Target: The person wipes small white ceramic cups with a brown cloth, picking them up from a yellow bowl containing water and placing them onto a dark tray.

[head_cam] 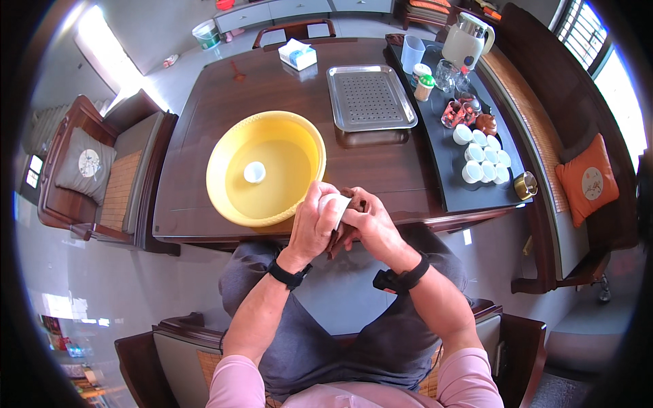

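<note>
My left hand [315, 224] grips a small white cup [334, 206] above the table's front edge, its mouth tilted to the right. Pressed against that cup is a brown cloth [334, 245], which my right hand [372, 219] holds bunched, with some fingers at the cup's rim. Just to the left stands a yellow plastic basin [217, 178] with what looks like shallow water. Inside it sits another white cup [254, 173]. Part of the cloth is hidden behind my fingers.
Beyond my hands lies a perforated steel tray [372, 94]. Several white cups [473, 153], a brown clay teapot [486, 124], glassware and an electric kettle [467, 43] stand on a black tea tray [438, 168] at the right. A tissue box [298, 54] rests near the table's far edge.
</note>
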A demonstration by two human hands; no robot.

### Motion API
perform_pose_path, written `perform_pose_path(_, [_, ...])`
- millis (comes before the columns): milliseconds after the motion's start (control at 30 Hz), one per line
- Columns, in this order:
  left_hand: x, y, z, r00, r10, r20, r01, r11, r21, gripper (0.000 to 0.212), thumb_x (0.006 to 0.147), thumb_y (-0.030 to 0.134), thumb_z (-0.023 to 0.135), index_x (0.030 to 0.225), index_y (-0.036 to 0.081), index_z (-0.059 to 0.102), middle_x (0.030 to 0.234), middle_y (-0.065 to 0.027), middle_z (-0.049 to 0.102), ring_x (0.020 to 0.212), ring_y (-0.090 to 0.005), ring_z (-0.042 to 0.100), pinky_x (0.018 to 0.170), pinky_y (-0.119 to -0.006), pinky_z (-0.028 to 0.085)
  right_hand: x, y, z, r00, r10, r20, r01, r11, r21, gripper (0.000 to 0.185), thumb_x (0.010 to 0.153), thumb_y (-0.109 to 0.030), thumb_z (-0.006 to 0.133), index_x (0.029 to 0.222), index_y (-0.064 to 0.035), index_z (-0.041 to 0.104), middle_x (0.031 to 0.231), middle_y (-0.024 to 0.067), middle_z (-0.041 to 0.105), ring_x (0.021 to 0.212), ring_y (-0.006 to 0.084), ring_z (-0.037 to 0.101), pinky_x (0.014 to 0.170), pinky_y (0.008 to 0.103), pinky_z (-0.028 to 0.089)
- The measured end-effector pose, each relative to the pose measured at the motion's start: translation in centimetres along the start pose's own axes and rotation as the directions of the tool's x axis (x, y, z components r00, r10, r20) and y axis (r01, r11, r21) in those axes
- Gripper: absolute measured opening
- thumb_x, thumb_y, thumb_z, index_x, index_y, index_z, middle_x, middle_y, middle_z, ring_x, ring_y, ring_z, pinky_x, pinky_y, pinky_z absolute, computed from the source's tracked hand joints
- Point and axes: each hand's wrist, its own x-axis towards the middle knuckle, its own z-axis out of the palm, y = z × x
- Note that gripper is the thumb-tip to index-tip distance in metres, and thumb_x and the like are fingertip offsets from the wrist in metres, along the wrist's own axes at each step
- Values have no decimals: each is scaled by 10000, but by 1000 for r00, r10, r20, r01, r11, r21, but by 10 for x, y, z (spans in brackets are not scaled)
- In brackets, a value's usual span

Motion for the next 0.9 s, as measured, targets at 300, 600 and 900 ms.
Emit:
perform_pose_path(300, [21, -15, -3, 826, -537, -171, 420, 790, -447, 456, 1041, 559, 375, 1032, 165, 605, 747, 43, 605, 614, -60, 547, 515, -221, 411, 29, 9, -31, 945, -276, -173, 254, 957, -141, 216, 888, -87, 695, 1025, -28, 539, 787, 10, 590, 581, 66, 546, 466, 225, 447])
perform_pose_path(600, [39, -85, -34, 894, -445, -53, 297, 678, -672, 419, 1029, 473, 461, 1232, 123, 572, 1013, -27, 643, 769, -98, 534, 603, -243, 425, 27, -50, -14, 844, -494, 208, 472, 500, -726, 174, 744, -145, 664, 830, -18, 747, 825, 171, 731, 760, 279, 729, 685, 383, 586])
perform_pose_path(900, [60, -83, -82, 888, -413, 204, 419, 539, -731, 471, 1043, 420, 421, 1315, 49, 526, 1250, -85, 608, 1059, -240, 555, 923, -399, 461, 92, -121, 79, 869, -42, 494, 482, -162, -861, 325, 811, -343, 649, 994, -108, 779, 1025, 142, 730, 1032, 300, 683, 886, 455, 539])
